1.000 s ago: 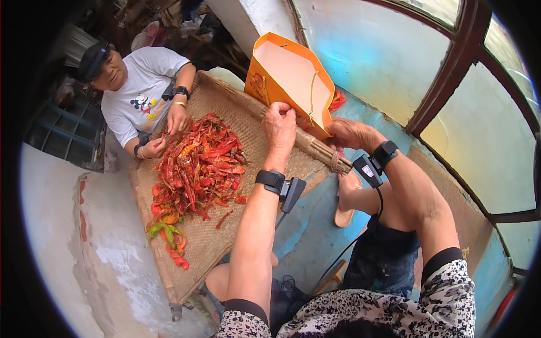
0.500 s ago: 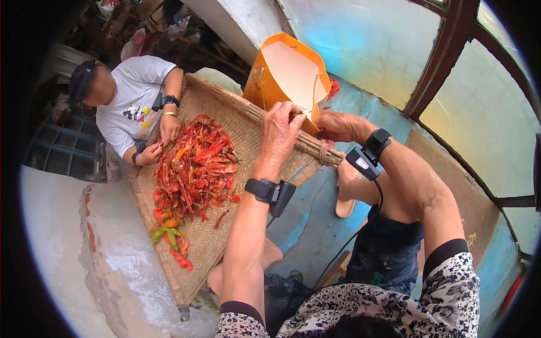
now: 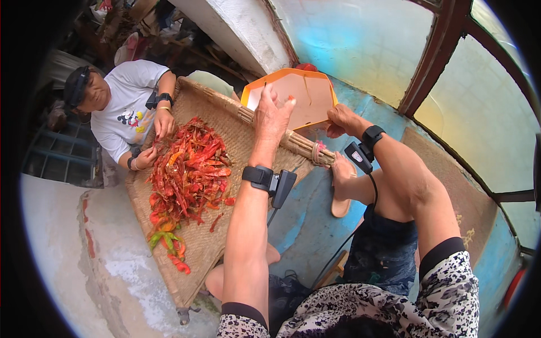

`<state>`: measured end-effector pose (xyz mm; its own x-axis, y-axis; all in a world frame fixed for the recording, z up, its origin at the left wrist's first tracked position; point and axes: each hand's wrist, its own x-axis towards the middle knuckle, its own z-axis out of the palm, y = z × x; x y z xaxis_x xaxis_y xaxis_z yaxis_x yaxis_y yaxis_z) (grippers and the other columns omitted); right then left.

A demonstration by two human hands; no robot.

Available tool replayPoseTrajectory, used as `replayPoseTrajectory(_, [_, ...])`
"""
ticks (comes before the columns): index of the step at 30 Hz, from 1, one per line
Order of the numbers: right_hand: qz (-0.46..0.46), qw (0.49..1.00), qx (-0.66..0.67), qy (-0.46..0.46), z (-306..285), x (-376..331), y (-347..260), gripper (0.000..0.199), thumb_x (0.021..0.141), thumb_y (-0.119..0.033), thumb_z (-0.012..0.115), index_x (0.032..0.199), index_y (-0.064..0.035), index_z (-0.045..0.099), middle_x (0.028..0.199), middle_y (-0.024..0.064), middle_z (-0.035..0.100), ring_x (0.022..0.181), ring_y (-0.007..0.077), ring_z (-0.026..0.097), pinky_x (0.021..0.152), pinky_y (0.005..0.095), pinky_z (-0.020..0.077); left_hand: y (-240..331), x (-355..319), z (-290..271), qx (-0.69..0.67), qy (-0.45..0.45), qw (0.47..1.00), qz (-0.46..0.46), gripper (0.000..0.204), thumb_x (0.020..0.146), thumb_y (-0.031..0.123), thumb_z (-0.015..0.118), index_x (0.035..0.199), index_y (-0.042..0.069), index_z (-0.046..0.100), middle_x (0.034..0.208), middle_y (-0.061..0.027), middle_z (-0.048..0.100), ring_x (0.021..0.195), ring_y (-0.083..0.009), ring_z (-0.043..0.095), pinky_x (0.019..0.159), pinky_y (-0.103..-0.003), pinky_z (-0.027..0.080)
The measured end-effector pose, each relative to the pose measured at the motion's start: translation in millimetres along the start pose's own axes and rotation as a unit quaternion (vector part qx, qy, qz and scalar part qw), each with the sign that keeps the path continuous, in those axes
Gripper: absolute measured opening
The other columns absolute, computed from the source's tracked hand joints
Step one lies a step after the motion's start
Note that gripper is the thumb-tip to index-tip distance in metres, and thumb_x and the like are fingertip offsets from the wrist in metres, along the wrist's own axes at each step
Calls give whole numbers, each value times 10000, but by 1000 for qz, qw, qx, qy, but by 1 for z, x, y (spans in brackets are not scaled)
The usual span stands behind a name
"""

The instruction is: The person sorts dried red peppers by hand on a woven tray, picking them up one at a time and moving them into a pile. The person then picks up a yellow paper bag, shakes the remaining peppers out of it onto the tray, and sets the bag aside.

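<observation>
Orange plastic, the dustpan-like scoop point(image 3: 293, 98) looked light and stiff, best gripped at its rim, where the right hand point(image 3: 342, 120) pinched the near corner. It lay tilted just beyond the left hand point(image 3: 272, 115), whose fingers were spread loosely, holding nothing visible, above the woven tray point(image 3: 225, 121).

Red chillies point(image 3: 189, 169) on woven tray point(image 3: 225, 121)
</observation>
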<state>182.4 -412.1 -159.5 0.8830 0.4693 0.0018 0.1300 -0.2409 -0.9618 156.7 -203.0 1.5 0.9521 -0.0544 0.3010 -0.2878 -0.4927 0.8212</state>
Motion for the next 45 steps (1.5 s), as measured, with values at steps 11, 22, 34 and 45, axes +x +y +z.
replayPoseTrajectory(11, [-180,924,-336,-14,21,14,11,213,585,-158,771,676,-30,628,665,199,598,696,350,642,598,372,502,3,-72,-85,104,-36,994,-26,351,862,139,603,1187,15,561,1158,-149,588,987,-239,607,843,-333,505])
replayPoseTrajectory(22, [92,890,-447,10,21,21,61,149,739,-157,632,744,-17,684,727,197,654,680,261,680,566,363,529,-27,-217,-215,84,64,986,-128,251,881,32,570,1127,-15,586,979,-99,662,883,-139,635,779,-265,504])
replayPoseTrajectory(34, [233,940,-207,140,37,49,38,333,756,-351,637,742,-20,674,726,185,665,714,350,665,621,432,522,-57,-255,-259,-66,173,965,-185,206,935,83,539,1094,-41,581,873,-71,650,814,-125,628,762,-258,514])
replayPoseTrajectory(45, [199,964,36,175,25,6,-7,607,903,-461,486,901,139,572,789,255,634,636,341,646,518,440,533,-48,-261,-249,-63,172,969,-164,196,929,84,543,1069,-42,596,868,-86,666,788,-132,647,743,-261,528])
